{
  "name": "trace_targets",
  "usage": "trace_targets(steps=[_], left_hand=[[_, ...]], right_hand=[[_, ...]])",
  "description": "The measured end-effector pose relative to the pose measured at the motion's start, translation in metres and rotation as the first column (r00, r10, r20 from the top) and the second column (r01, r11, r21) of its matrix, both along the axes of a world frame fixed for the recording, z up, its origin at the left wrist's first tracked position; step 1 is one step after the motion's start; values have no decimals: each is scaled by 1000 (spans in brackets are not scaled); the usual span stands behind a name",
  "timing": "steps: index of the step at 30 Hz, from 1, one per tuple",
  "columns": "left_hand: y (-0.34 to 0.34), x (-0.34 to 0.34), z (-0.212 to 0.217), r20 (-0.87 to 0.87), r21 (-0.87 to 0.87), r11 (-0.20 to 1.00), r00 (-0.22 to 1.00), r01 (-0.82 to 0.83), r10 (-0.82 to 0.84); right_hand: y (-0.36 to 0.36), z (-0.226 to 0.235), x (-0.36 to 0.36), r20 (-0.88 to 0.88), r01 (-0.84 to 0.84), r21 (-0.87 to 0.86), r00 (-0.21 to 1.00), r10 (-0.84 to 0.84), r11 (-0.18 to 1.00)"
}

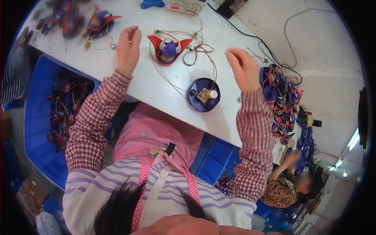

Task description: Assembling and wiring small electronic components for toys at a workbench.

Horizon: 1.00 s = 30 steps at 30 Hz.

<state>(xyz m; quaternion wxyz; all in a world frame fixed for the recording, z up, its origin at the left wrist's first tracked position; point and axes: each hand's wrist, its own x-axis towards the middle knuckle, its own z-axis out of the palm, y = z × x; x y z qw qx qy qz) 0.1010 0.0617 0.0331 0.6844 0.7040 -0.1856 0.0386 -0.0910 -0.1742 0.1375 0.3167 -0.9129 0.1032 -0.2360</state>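
Note:
Both hands are raised over the white table, on either side of a wired toy assembly. My left hand [129,49] is loosely curled, thumb and fingers apart, and I see nothing in it. It is nearest to a red, white and purple toy part [167,51] with pointed red wings. My right hand [243,69] is half bent, a gap between thumb and fingers, also without a visible object. Left of it lies a round dark purple base [203,94], its inner side up, with a cream cylinder [211,94] standing out. Thin wires [164,78] link base and winged part.
A grey bench instrument [184,5] stands at the far edge, beside a blue object [152,3]. More winged parts [100,22] lie at far left. A pile of purple and red parts [278,98] is at right. Blue bin [35,117] holds several. A co-worker [282,192] sits lower right.

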Motion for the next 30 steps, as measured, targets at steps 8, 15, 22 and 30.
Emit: trace_targets(steps=[8,15,22,30], left_hand=[[-33,71,-7,10,198,953,972,228,-235],[-40,83,-4,-169,574,613,811,543,-560],[-26,76,-6,-261,366,743,828,560,-496],[21,46,-8,-522,-10,902,767,432,-373]], right_hand=[[-30,-60,162,-662,-465,-473,748,46,748],[-39,-79,190,-824,-461,-502,512,-243,731],[-8,-42,220,-705,-319,-273,708,37,908],[94,-8,215,-442,-122,466,826,350,876]])
